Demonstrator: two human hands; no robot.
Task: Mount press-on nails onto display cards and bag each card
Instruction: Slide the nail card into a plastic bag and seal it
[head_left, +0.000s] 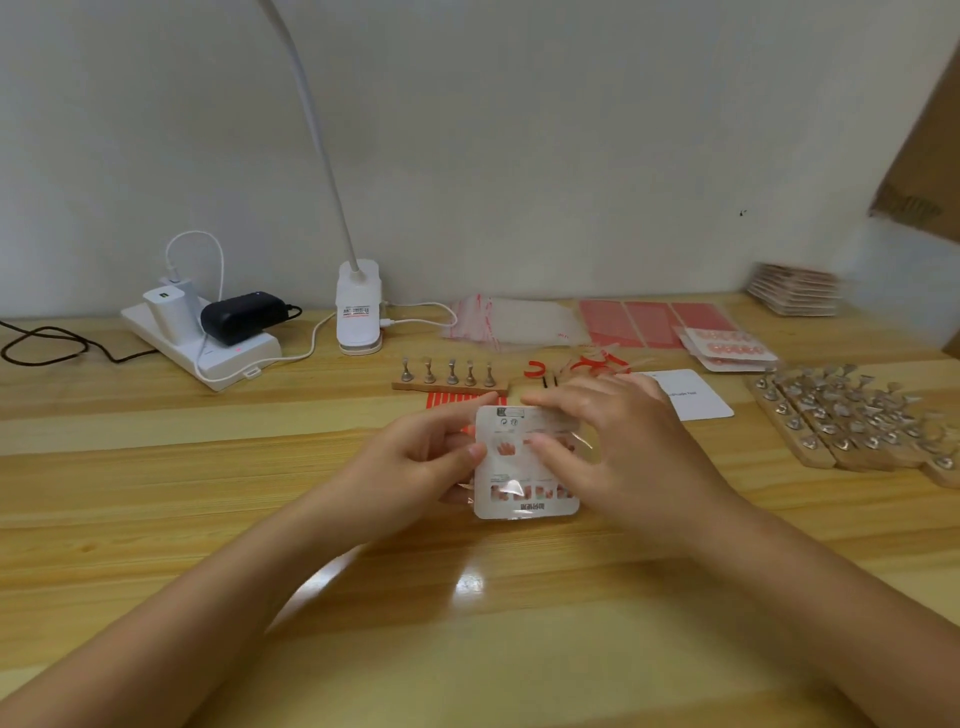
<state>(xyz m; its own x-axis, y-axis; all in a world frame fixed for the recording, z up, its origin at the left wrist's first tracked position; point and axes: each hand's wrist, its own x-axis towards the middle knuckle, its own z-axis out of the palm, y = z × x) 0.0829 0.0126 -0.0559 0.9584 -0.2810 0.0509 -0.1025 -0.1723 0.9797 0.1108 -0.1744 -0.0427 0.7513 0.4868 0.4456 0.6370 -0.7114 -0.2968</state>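
A white display card in a clear plastic bag (519, 486) is held just above the middle of the wooden table (208, 493), its printed back facing up. My left hand (421, 457) pinches the card's left edge between thumb and fingers. My right hand (618, 441) grips its right side, thumb on the printed face and fingers curled over the top edge. Whether nails sit on the hidden front I cannot tell.
Behind the hands stand a wooden strip with several metal nail stands (449, 376), empty clear bags (511, 322), red sheets (654, 322), finished cards (732, 348), a white card (696, 397). More nail stands (852, 415) lie right. A lamp (358, 312) and power strip (208, 338) sit back left.
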